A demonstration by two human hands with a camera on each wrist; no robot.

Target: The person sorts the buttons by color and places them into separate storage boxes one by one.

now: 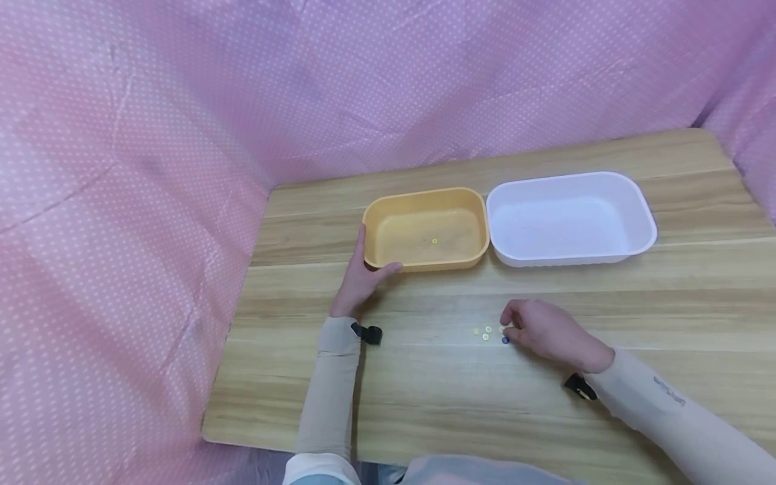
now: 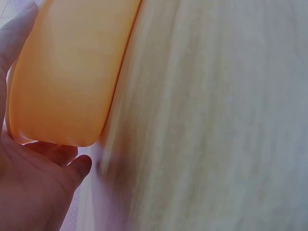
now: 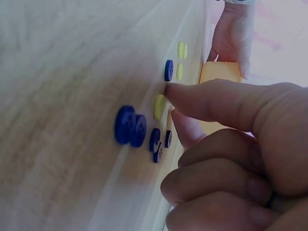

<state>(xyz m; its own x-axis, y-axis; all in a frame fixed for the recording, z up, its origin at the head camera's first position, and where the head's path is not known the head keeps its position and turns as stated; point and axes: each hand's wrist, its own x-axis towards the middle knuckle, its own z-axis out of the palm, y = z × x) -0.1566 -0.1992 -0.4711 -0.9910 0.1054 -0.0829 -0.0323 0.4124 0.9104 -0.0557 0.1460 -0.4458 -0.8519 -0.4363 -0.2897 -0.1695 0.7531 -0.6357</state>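
Observation:
My left hand grips the near-left corner of a yellow bin, thumb along its front side and fingers along its left end. A small yellow button lies inside. Above the table my right hand has its thumb and index fingertips right at another yellow button; I cannot tell whether they pinch it. Its other fingers are curled. More yellow buttons lie left of these fingertips. A blue button sits near the thumb, and several blue buttons lie beside the hand, mostly hidden by it in the head view.
A white bin stands right beside the yellow one, near the back of the wooden table. Pink dotted cloth hangs behind the table and along its left side.

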